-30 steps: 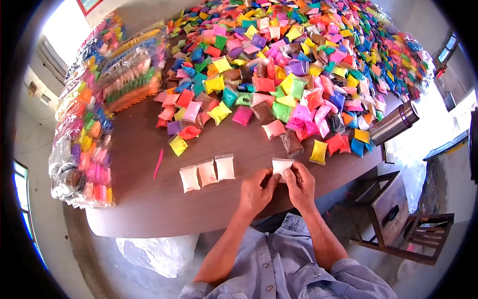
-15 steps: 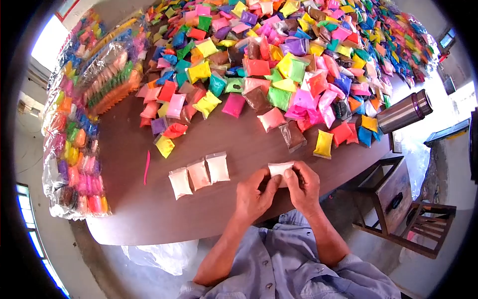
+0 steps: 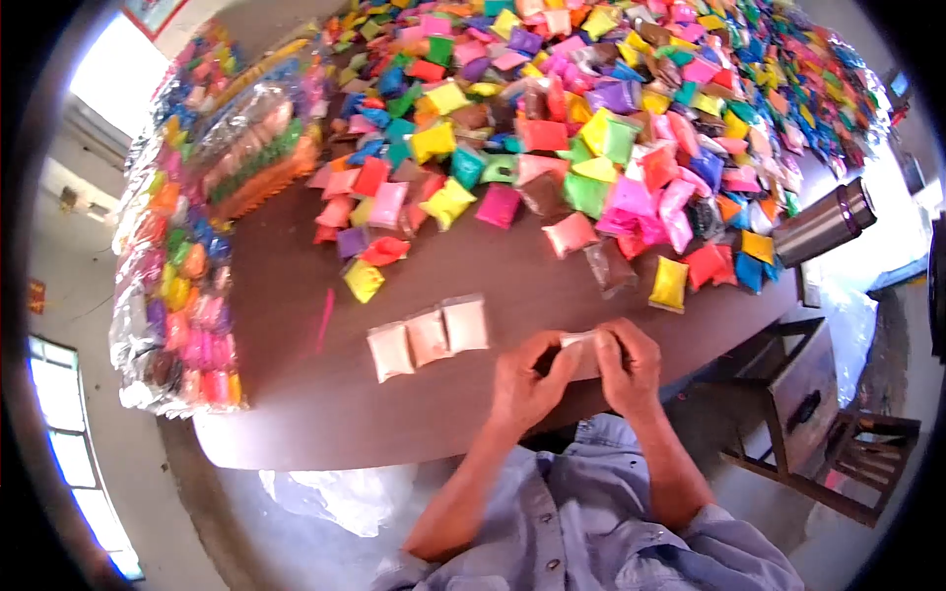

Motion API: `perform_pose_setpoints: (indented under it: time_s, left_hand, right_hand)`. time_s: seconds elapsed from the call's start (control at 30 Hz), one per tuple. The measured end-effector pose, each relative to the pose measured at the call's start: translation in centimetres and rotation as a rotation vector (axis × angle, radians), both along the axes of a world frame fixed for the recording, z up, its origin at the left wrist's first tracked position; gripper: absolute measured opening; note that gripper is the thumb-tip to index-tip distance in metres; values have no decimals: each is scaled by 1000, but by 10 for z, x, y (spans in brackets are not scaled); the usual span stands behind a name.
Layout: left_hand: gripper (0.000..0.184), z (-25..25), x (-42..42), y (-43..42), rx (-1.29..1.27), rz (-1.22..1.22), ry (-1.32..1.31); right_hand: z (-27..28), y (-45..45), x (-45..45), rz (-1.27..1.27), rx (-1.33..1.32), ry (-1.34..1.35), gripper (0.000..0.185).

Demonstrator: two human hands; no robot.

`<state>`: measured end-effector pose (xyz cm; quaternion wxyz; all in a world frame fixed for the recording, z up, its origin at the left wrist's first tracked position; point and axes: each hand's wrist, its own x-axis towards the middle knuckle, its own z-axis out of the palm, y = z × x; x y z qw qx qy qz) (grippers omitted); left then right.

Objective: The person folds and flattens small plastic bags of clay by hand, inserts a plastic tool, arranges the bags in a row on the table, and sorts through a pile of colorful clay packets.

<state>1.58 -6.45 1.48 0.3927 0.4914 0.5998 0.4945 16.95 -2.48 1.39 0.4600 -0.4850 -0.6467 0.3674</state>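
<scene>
Between both hands, near the table's front edge, is a small pale packet in clear plastic. My left hand grips one side of it, thumb on top. On the other side, my right hand pinches it with the thumb pressed near its upper edge. Fingers cover much of the packet. Left of my hands, three similar packets lie in a slanting row: a whitish one, a pale peach one and another whitish one.
A large heap of colourful packets covers the table's far side. Bundled packets in clear wrapping line the left edge. A thin pink strip lies on the brown table. A steel flask and a wooden stool are at right.
The view has shifted, so the table and its packets appear farther right. The held packet has tilted in my hands, and less of its pale face shows. The row of three stays put.
</scene>
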Motion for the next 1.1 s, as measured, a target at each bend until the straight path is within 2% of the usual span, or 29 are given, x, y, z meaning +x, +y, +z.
perform_pose_setpoints:
  time_s: [0.07, 0.13, 0.3, 0.4, 0.47, 0.53, 0.67, 0.77, 0.83, 0.9, 1.03, 1.1]
  left_hand:
    - [16, -3, -1, 1, 6, -11, -74]
    - [16, -4, -1, 1, 60, -5, -58]
    - [19, 0, -3, -3, 14, -35, -56]
    - [20, 11, -8, -17, 85, 28, 68]
    - [20, 38, -29, -37, 10, 140, 169]
    - [19, 38, -65, -51, 128, 311, 266]
    - [15, 53, -159, -69, 60, 623, 595]
    - [17, 40, -219, -67, 3, 650, 629]
    - [17, 23, -249, -62, -2, 624, 846]
    - [17, 14, -262, -55, -26, 601, 897]
    - [15, 1, -276, -49, -2, 561, 1066]
    - [14, -3, -283, -47, -7, 533, 1058]
  right_hand:
    - [0, -1, 3, 38, -58, -9, 12]
    - [-2, 0, 1, 43, 46, -20, 12]
    - [-4, -1, 3, 44, -9, -1, 12]
    - [-11, 0, 2, 61, 21, 7, 16]
    - [-10, -1, -1, 50, 100, -21, 14]
    - [-10, -2, -2, 49, 93, -35, 9]
    - [-11, -1, -6, 23, 95, -68, 9]
    - [-9, 0, -10, -17, 94, -45, 14]
    - [-7, -1, -10, -38, 151, -72, 15]
    - [-2, -4, -6, -69, 206, -108, 16]
    - [2, -13, 3, -6, 148, -109, 14]
    - [4, -17, 4, 7, 137, -107, 13]
